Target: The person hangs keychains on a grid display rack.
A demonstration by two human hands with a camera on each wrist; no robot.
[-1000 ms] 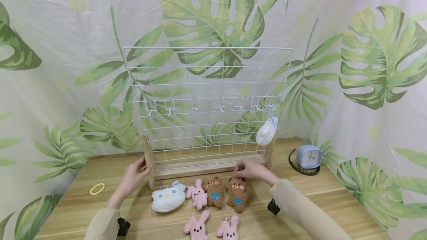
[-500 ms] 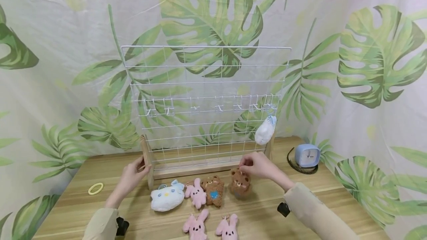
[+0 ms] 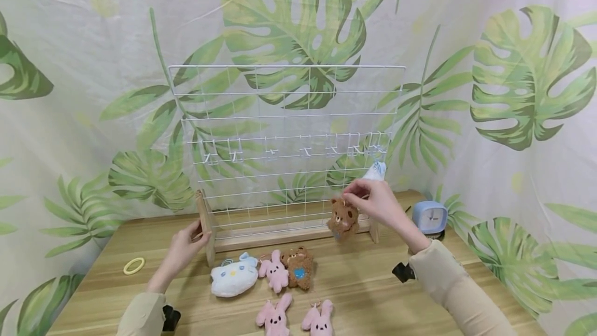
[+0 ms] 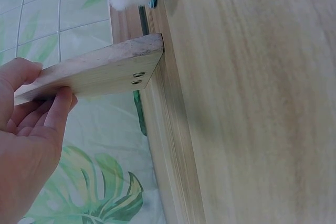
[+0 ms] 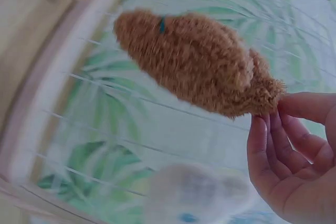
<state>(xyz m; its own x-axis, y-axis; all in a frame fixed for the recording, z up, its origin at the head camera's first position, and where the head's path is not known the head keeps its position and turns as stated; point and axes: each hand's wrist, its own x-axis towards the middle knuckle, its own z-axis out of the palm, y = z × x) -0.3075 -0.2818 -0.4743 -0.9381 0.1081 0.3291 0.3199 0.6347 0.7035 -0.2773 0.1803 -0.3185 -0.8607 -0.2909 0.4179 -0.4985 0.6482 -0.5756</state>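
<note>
A brown plush bear (image 3: 343,220) hangs in the air from my right hand (image 3: 377,202), which pinches it at the top of its head. In the right wrist view the bear (image 5: 189,64) shows side-on, thumb and fingers (image 5: 260,145) at its head end. My left hand (image 3: 185,247) grips the wooden side post (image 3: 205,227) of a white wire grid rack (image 3: 280,118); in the left wrist view thumb and fingers hold both faces of the post (image 4: 105,66). Several white hooks (image 3: 305,152) line the grid. A white plush (image 3: 375,171) hangs at the right, partly behind my right hand.
On the wooden table (image 3: 350,294) lie a white plush cat (image 3: 235,276), another brown bear (image 3: 300,269) and pink plush rabbits (image 3: 275,271). A yellow ring (image 3: 133,266) lies far left. A blue clock (image 3: 430,218) stands at the right. A leaf-print curtain (image 3: 298,30) hangs behind.
My right hand has lifted the brown bear off the table, up and to the right toward the grid. The left hand stays on the post.
</note>
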